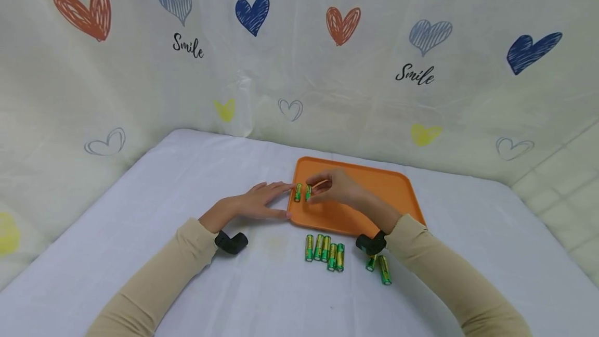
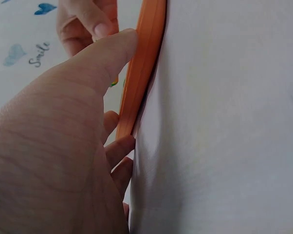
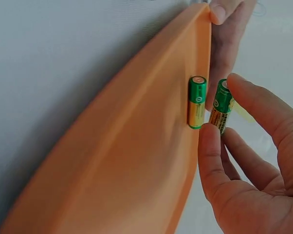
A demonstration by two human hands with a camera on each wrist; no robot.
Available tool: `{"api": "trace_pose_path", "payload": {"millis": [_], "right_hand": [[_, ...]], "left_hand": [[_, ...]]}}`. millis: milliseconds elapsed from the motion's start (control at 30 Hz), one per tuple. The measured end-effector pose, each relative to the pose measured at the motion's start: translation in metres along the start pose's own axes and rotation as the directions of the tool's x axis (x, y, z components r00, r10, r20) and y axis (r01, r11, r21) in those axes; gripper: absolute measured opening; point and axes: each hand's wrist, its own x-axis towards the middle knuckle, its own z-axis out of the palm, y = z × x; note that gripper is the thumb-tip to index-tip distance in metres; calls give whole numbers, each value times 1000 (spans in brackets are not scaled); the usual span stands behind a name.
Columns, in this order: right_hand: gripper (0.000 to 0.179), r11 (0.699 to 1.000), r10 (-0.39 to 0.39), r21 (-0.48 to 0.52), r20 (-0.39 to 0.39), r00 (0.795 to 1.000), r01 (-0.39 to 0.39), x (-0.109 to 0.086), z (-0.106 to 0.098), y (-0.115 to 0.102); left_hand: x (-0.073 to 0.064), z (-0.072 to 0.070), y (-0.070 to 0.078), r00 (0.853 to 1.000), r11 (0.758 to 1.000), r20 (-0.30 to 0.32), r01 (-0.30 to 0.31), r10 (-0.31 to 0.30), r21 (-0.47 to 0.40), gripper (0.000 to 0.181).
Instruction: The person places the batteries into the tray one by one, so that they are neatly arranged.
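My right hand (image 1: 339, 187) pinches a green and yellow battery (image 3: 221, 107) between thumb and fingers, over the left part of the orange tray (image 1: 369, 181). Beside it, another battery (image 1: 298, 192) lies in the tray along the left rim. With its fingers extended, my left hand (image 1: 262, 202) rests at the tray's left edge, thumb and fingertips at the rim. In the left wrist view the left thumb (image 2: 115, 51) overlaps the orange rim (image 2: 145, 53).
In front of the tray several batteries (image 1: 325, 248) lie side by side on the white tablecloth (image 1: 262, 295). Two more, one a loose battery (image 1: 385, 270), lie near my right wrist, partly hidden by the black wrist camera (image 1: 371, 243). A heart-printed curtain (image 1: 299, 66) hangs behind the table.
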Motion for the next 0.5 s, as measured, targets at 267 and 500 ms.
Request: {"api": "trace_pose_path", "payload": {"millis": [267,500], "right_hand": [[49,1000,23,-15,-19,1000,-23,5,7,5],[49,999,33,26,-28,999,-32,9,12,6]], "left_hand": [[-1,-2,2,1000,1000,5,4,-4,2,80],[1,-1,1,1000,1000,11,12,-12,1,82]]}}
